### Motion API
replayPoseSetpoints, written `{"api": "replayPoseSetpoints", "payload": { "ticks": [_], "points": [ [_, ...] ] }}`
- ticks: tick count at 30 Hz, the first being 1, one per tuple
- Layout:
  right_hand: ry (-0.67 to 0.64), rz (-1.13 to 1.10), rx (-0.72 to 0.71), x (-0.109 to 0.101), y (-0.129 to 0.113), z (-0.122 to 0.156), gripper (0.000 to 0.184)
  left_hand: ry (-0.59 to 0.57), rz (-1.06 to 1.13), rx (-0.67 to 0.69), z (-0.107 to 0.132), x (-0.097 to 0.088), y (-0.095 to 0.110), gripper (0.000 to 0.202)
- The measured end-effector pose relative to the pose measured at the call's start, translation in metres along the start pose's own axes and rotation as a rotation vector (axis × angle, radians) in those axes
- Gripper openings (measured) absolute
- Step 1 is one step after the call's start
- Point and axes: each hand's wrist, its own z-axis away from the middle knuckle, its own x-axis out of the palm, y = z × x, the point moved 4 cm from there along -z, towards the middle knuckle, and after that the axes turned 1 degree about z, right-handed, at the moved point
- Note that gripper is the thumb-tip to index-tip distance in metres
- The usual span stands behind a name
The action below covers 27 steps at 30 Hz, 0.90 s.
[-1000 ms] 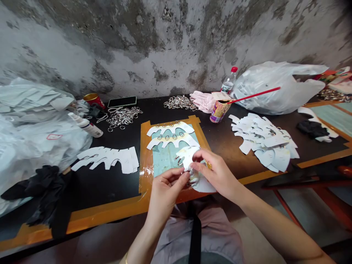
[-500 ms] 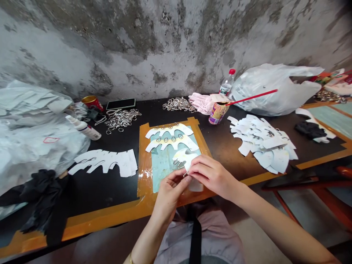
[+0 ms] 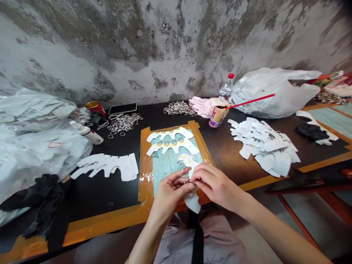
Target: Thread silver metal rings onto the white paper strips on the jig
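A white cut-out strip (image 3: 193, 204) with scalloped notches and yellowish smears hangs over the mat's near edge, pinched by my right hand (image 3: 220, 186). Metal rings (image 3: 181, 162) are looped through its far end. My left hand (image 3: 172, 190) is closed at the strip's notched side, thumb and fingers around a small metal ring (image 3: 187, 181); the fingertips partly hide it. Beyond my hands, two similar strips with rings along their upper edges, a nearer one (image 3: 173, 147) and a farther one (image 3: 170, 134), lie on the pale green mat (image 3: 165, 168).
Loose rings form piles at left (image 3: 125, 124) and back (image 3: 178, 107). White strips are stacked at left (image 3: 125, 167) and heaped at right (image 3: 264, 145). A can (image 3: 217, 118) with a red stick (image 3: 253, 101) stands behind. Plastic bags (image 3: 272, 93), a white bottle (image 3: 88, 132) and a phone (image 3: 123, 108) surround these.
The held strip has turned and dropped nearer my lap, its lower end now past the table edge. Both hands have moved slightly downward, and the view has shifted a little.
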Motion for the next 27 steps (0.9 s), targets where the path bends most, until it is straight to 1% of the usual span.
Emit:
{"api": "replayPoseSetpoints", "payload": {
  "ticks": [2,5,8,11,14,18,20,24,27],
  "points": [
    [0.012,-0.053,0.083,0.002,0.001,0.001,0.008,0.01,-0.033,0.01,-0.001,-0.001,-0.002,0.047],
    [0.081,-0.122,0.184,0.007,0.003,0.003,0.01,0.021,-0.112,0.086,-0.001,0.0,-0.004,0.041],
    [0.168,-0.139,0.247,0.013,0.007,0.007,0.01,0.029,-0.174,0.144,-0.001,0.002,-0.006,0.037],
    [0.206,-0.152,0.288,0.018,0.012,0.008,0.011,0.051,-0.207,0.168,-0.001,0.003,-0.009,0.037],
    [0.195,-0.171,0.31,0.02,0.016,0.008,0.011,0.066,-0.192,0.168,0.0,0.003,-0.012,0.033],
    [0.13,-0.19,0.355,0.019,0.019,0.007,0.012,-0.013,-0.087,0.103,-0.001,0.003,-0.015,0.029],
    [0.104,-0.213,0.367,0.019,0.018,0.008,0.012,-0.024,-0.073,0.073,-0.002,0.002,-0.015,0.028],
    [0.096,-0.261,0.409,0.02,0.017,0.009,0.009,0.027,-0.177,0.098,-0.001,-0.003,-0.011,0.026],
    [0.088,-0.313,0.488,0.022,0.019,0.012,0.015,0.047,-0.234,0.128,0.003,-0.003,-0.01,0.027]
  ]
}}
